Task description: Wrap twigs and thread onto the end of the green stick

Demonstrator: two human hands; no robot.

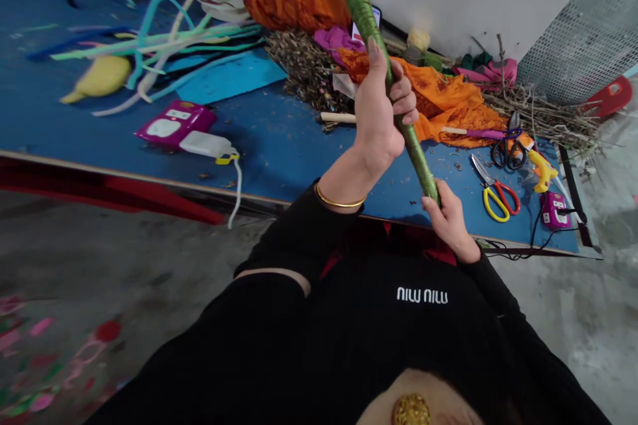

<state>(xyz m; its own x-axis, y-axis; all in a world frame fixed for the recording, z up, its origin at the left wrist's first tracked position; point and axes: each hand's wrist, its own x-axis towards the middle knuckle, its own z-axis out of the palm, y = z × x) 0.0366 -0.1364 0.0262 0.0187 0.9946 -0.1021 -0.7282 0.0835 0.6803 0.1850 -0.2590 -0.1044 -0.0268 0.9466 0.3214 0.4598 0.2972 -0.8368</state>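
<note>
A long stick wrapped in shiny green material [356, 0], with dark marks along its upper part, slants from the top of the view down toward my body. Partway up it, my left hand [381, 99] is closed around the shaft, thumb lying along it. My right hand [448, 216] grips the lower end near the table's front edge, with thumb and fingers pressed on it. The stick's top runs out of view. Behind my left hand lie orange cloth [443, 103] and a heap of dry plant bits [304, 66].
On the blue table [279, 153] are red-and-yellow scissors [496, 189], black scissors [508, 149], a yellow glue gun [543, 169] and purple boxes [174, 125]. Fuzzy coloured stems [164, 46] lie left, beside a yellow gourd-like object [100, 76]. Twigs [548, 113] stick out at right.
</note>
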